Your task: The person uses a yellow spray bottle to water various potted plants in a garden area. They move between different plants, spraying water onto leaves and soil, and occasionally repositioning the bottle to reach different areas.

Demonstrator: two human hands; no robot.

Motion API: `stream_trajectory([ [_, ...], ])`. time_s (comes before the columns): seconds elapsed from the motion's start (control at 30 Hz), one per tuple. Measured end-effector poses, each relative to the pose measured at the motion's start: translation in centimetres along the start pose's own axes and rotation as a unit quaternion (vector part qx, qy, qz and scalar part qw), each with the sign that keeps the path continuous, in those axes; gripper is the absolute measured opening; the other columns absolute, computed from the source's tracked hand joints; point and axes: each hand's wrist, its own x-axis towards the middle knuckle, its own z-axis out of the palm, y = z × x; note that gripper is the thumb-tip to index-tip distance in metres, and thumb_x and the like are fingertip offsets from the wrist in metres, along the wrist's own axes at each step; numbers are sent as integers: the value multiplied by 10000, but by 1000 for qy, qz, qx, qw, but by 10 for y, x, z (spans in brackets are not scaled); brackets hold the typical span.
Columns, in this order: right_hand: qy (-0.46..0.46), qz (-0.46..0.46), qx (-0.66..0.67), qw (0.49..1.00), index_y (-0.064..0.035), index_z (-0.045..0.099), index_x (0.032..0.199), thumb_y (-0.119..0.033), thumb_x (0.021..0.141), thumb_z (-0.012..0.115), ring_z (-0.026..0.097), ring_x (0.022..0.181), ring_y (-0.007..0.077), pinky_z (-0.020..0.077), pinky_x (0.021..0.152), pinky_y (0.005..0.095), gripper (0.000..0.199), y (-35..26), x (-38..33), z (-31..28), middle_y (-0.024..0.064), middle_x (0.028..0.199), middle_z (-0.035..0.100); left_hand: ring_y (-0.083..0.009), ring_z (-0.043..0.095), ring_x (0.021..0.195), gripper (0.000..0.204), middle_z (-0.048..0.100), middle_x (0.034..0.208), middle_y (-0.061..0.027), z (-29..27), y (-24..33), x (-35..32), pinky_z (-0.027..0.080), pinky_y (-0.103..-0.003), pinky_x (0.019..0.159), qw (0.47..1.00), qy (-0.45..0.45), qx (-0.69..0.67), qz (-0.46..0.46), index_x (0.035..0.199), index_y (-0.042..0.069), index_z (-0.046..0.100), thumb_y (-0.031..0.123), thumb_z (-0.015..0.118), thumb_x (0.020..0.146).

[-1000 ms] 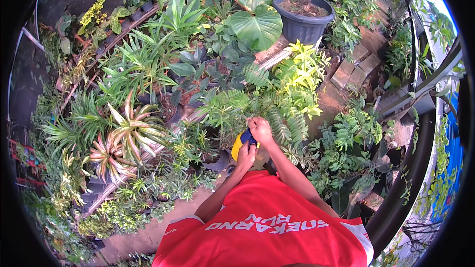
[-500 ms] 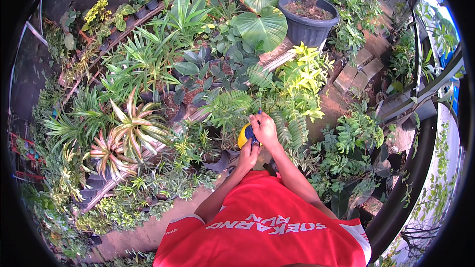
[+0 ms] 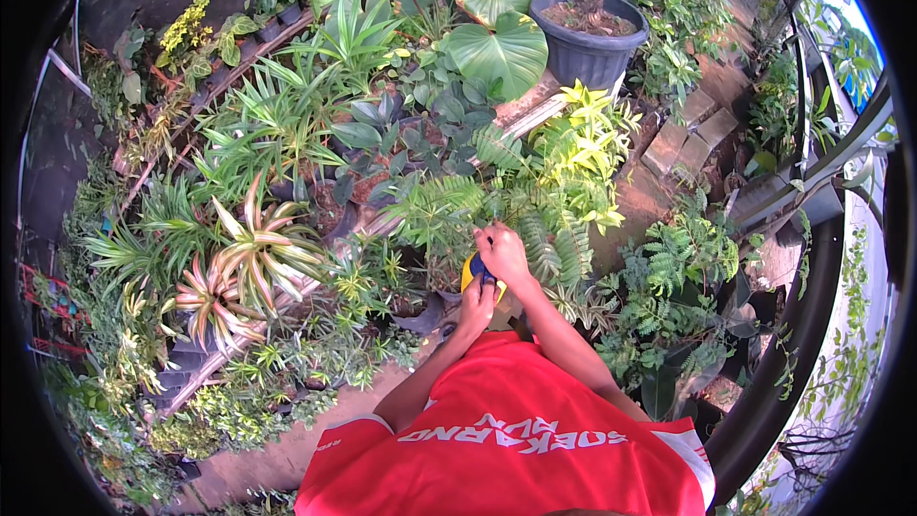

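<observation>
In front of my red shirt I hold a yellow and blue spray bottle [image 3: 469,274], seen from above. My left hand [image 3: 478,306] is closed around the near side of its blue top. My right hand [image 3: 502,253] is curled into a fist over the far side of that top, with a small dark part showing at its fingers. The hands cover most of the bottle, so its lower body is hidden. Fern-like green leaves [image 3: 435,205] lie just beyond my hands, and bright yellow-green foliage [image 3: 587,158] stands to their right.
Potted plants crowd both sides of a brick path [image 3: 315,420]. A large dark pot [image 3: 587,53] stands at the far right of the bed. Pink-striped spiky plants [image 3: 263,244] grow on the left. At right, bushy greenery [image 3: 669,315] borders a black curved pipe [image 3: 793,363].
My right hand has risen slightly and shifted left, its fingers now curled tighter over the bottle's top. My left hand keeps its grip. The view has shifted very little.
</observation>
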Motion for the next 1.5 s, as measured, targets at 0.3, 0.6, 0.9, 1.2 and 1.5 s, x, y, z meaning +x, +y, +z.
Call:
stream_trajectory([
  [0.3,34,-27,6,999,4,621,741,-233,896,592,606,713,436,499,682,496,285,-11,-5,-16,247,804,603,-135,453,520,164,492,606,-35,3,-5,5,371,-312,496,999,-2,10,43,842,14,503,131,448,943],
  [0.6,31,18,-35,999,-9,637,786,-273,896,587,617,776,457,504,704,521,291,38,-18,-17,270,837,613,-73,426,522,247,481,619,19,14,-14,-1,346,-253,488,992,-89,-10,-86,964,6,587,170,404,994],
  [0.9,28,-35,4,999,-8,631,770,-220,894,594,608,758,453,497,707,517,248,5,-12,-21,289,847,600,-146,491,553,176,519,629,-45,15,-17,1,400,-322,524,1000,2,30,1,805,15,508,126,444,925],
  [1.2,17,1,-22,1000,-2,627,788,-277,898,579,615,796,451,491,721,522,300,22,-16,-17,282,857,604,-122,483,516,190,528,618,-27,13,-14,1,388,-295,484,998,-30,26,-41,878,22,545,164,445,952],
  [1.5,32,-30,-13,999,-1,619,752,-245,893,605,601,746,446,487,691,507,282,14,-14,-13,256,793,581,-88,452,495,189,500,605,5,14,-36,-2,368,-271,457,998,-10,-49,-26,851,34,545,159,446,954],
])
